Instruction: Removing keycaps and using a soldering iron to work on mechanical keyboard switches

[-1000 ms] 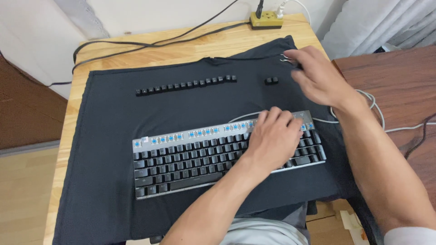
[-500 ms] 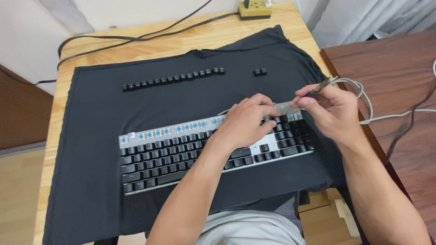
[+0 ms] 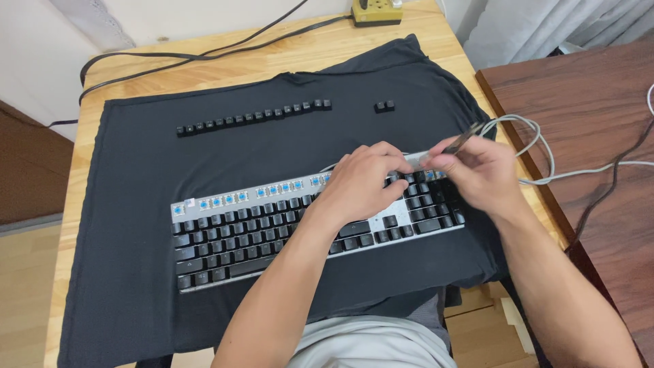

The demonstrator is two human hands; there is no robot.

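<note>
The keyboard (image 3: 272, 228) has a silver-grey plate with black keycaps over most of it; along its top row, toward 12 o'clock, the caps are off and a line of light-blue switches shows. It lies on a plain black cloth (image 3: 129, 272), with no pattern. On the cloth toward 11 o'clock sits a row of black keycaps (image 3: 253, 116), and toward 1 o'clock a pair of black keycaps (image 3: 384, 106). The table (image 3: 82, 146) is pale yellow wood with faint grain. At 3 o'clock stands a dark reddish-brown table (image 3: 579, 102). The coiled cable (image 3: 538, 146) is light grey; the cord (image 3: 204, 53) at 12 o'clock is black, and the power strip (image 3: 377, 12) is mustard yellow.
</note>
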